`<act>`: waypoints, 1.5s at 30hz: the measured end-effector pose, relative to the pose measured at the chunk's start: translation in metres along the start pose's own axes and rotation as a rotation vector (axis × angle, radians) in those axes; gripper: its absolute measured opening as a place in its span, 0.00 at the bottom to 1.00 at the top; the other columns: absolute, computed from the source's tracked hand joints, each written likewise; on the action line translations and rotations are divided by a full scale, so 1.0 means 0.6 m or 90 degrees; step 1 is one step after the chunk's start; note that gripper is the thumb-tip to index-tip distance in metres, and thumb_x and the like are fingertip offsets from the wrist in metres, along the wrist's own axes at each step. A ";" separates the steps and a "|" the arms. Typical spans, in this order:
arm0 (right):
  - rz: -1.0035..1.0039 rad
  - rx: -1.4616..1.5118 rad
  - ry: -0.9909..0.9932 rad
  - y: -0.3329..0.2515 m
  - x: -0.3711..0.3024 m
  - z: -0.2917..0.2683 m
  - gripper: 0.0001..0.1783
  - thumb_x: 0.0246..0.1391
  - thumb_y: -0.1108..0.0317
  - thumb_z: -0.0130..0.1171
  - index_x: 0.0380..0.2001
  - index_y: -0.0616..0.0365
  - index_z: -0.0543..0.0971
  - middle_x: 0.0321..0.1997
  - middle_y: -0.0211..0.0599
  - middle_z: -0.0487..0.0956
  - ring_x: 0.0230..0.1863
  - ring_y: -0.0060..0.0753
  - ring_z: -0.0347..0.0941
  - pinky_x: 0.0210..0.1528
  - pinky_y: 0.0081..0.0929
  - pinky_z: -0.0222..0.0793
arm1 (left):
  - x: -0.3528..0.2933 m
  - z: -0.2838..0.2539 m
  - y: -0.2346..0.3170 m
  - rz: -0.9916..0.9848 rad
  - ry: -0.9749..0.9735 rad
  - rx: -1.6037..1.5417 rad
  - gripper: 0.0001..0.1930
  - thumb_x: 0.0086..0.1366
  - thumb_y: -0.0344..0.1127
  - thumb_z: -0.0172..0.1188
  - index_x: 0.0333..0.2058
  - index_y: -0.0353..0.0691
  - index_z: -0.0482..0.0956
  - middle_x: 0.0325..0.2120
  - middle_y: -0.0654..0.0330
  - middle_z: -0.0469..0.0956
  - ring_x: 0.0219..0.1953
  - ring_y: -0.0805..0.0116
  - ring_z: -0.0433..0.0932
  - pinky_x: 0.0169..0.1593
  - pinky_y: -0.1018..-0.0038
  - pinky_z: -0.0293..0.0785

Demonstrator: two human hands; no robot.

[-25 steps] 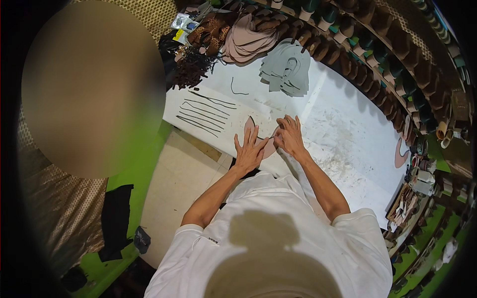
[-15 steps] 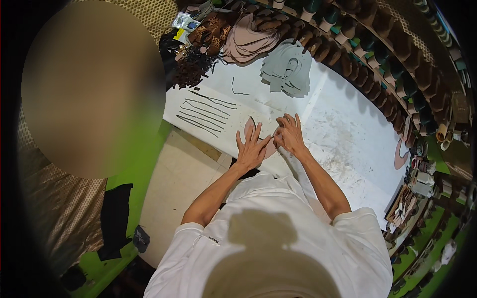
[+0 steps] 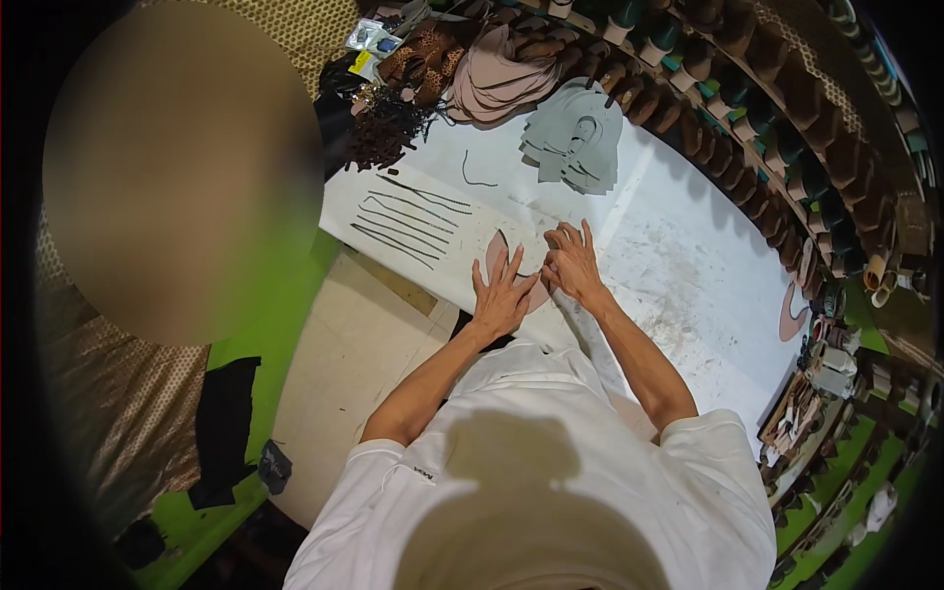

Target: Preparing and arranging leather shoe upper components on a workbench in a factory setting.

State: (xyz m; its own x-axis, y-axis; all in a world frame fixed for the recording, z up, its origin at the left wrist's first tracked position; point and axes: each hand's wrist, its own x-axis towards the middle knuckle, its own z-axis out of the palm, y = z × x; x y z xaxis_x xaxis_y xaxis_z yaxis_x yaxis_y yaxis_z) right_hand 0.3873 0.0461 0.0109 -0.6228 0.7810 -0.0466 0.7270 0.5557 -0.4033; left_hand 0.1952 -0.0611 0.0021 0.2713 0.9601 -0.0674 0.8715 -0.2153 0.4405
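Observation:
On the white table in front of me lies a pink curved shoe-upper piece (image 3: pixel 537 296), with a thin dark strip (image 3: pixel 504 239) along part of its edge. My left hand (image 3: pixel 502 303) rests flat over the piece, fingers spread, holding nothing. Close to its right, the fingers of my right hand (image 3: pixel 574 265) are bent and pinched together at the piece's edge, where the dark strip runs up to the fingertips. The fingers partly hide what lies between them. Several dark beaded strips (image 3: pixel 403 231) lie in rows left of my hands, and a single curved strip (image 3: pixel 466 169) lies farther off.
A stack of grey cut pieces (image 3: pixel 575 138) sits at the far side, beside piled pink pieces (image 3: pixel 501 79) and a dark heap of trimmings (image 3: pixel 379 133). Racks of brown shoes (image 3: pixel 733 162) curve along the right. Another pink piece (image 3: pixel 792 317) lies at the table's right edge.
The view has shifted slightly. Both hands stay at the pink piece, with only small finger movements; nothing is visibly let go or picked up.

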 end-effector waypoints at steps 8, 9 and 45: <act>0.026 0.006 0.019 0.002 -0.006 0.000 0.10 0.45 0.58 0.71 0.26 0.52 0.88 0.63 0.38 0.76 0.73 0.51 0.59 0.80 0.64 0.34 | 0.013 -0.007 0.009 0.001 -0.002 0.018 0.26 0.64 0.40 0.62 0.63 0.59 0.78 0.80 0.54 0.43 0.80 0.47 0.40 0.69 0.25 0.31; 0.034 0.026 0.052 0.000 -0.010 0.001 0.11 0.46 0.58 0.71 0.26 0.53 0.87 0.62 0.39 0.77 0.73 0.51 0.59 0.80 0.64 0.34 | 0.010 -0.005 0.009 -0.011 -0.015 0.020 0.27 0.64 0.40 0.62 0.63 0.58 0.77 0.80 0.54 0.43 0.80 0.47 0.40 0.69 0.25 0.31; 0.103 0.007 0.116 0.001 -0.024 0.008 0.09 0.55 0.59 0.68 0.32 0.52 0.87 0.60 0.37 0.76 0.71 0.50 0.62 0.78 0.62 0.41 | 0.030 -0.001 0.014 -0.011 -0.025 0.026 0.29 0.64 0.43 0.63 0.65 0.56 0.76 0.80 0.52 0.41 0.80 0.45 0.37 0.69 0.25 0.30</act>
State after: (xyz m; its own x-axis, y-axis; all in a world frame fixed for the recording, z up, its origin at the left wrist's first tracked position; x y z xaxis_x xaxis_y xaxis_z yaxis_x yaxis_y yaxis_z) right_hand 0.3955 0.0340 0.0068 -0.4356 0.8985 0.0540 0.8090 0.4171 -0.4143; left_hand 0.2072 -0.0457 0.0052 0.2713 0.9563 -0.1093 0.8920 -0.2071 0.4019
